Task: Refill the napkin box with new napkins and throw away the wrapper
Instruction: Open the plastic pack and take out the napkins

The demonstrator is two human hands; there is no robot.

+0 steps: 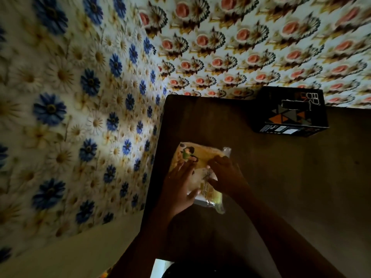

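Head view looks down on a dark bench [281, 177] set into a corner of flower-patterned walls, and the task reads as barely begun. The napkin pack [197, 157] lies flat on the bench near its left edge, still inside its clear printed wrapper [226, 152], whose crimped end sticks out at the far right corner of the pack. No napkins are out in the open, and no loose wrapper lies anywhere on the bench, so the refill and the throwing away both look to be ahead. The dark patterned box [291, 111] stands at the back of the bench against the wall, well apart from the pack; it is probably the napkin box, though the dim light makes that a guess, and whether it is empty or open cannot be told from here. Both hands are on the pack. The left hand [178, 189] lies over the near left part, fingers spread wide along the top and the thumb hooked around the near edge. The right hand [224, 175] comes in from the right, its fingertips [210, 163] bunched narrow at the middle of the pack's top face, seemingly pinching the film there, though the shadow hides whether any film is truly caught between them. My judgement is that the step in hand is tearing the wrapper open, with the left hand pinning the pack down.
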